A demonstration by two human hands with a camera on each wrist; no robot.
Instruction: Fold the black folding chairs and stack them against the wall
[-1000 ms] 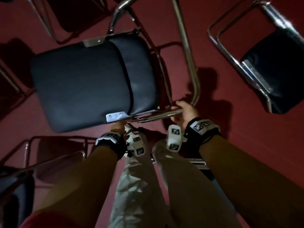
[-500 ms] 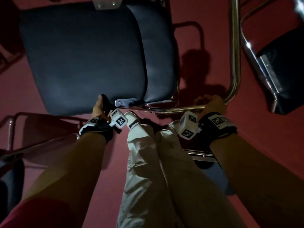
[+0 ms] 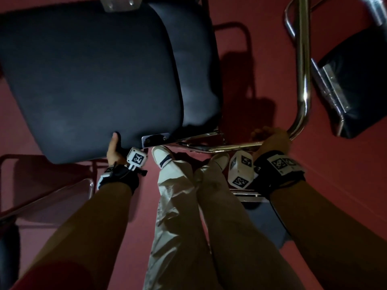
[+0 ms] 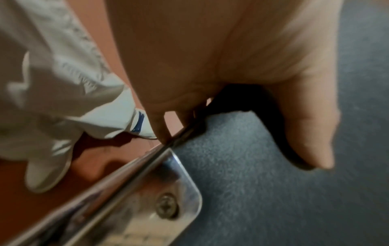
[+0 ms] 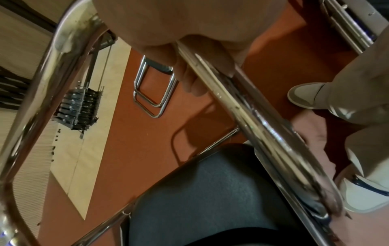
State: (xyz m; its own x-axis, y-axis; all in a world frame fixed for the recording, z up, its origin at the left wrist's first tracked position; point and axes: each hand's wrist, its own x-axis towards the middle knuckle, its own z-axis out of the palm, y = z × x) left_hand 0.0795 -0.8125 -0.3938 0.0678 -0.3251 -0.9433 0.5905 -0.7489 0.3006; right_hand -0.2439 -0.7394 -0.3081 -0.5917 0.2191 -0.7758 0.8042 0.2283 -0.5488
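A black folding chair [image 3: 94, 76] with a chrome frame fills the upper left of the head view. My left hand [image 3: 114, 148] grips the near edge of its black seat pad [image 4: 273, 191], thumb on top and fingers underneath, beside a chrome bracket [image 4: 168, 191]. My right hand [image 3: 270, 141] is curled round the chrome frame tube [image 3: 234, 146] near its bend; the right wrist view shows the fingers wrapped on that tube [image 5: 242, 108]. A second black folding chair [image 3: 351, 84] stands at the right.
The floor is red carpet [image 3: 345, 176]. Another chair's frame [image 3: 41, 201] lies at lower left. My legs in pale trousers and white shoes [image 3: 162, 155] stand between my arms. A row of folded chairs [image 5: 77, 109] leans by a light wall in the right wrist view.
The chair has come closer and larger in view. My left hand has shifted left from the bracket corner onto the seat pad's edge; my right hand has slid right along the tube toward its bend.
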